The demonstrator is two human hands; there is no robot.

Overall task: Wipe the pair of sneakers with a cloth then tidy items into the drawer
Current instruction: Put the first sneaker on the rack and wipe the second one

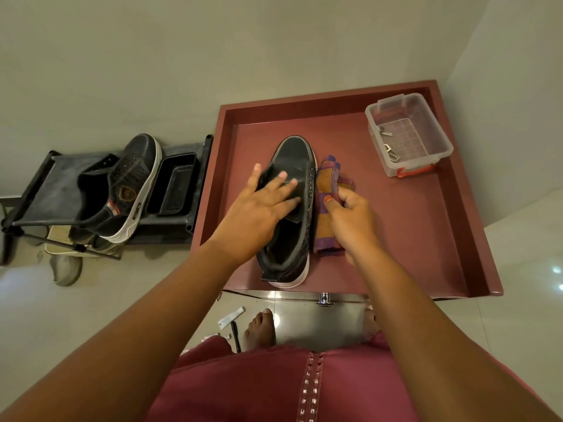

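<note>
- Drawer [396, 226], dark red wood, pulled open, holds one black lace-up sneaker [297, 153] with a white sole, toe pointing away.
- Left hand [262, 205] lies on that sneaker's tongue, fingers straight and spread.
- Right hand [350, 214] pinches a folded purple-and-orange striped cloth [327, 184] just beside the sneaker.
- Second black sneaker [128, 184] sits tilted on a black shoe rack [39, 196] to the left.
- Clear plastic box [408, 132] occupies the drawer's far right corner.
</note>
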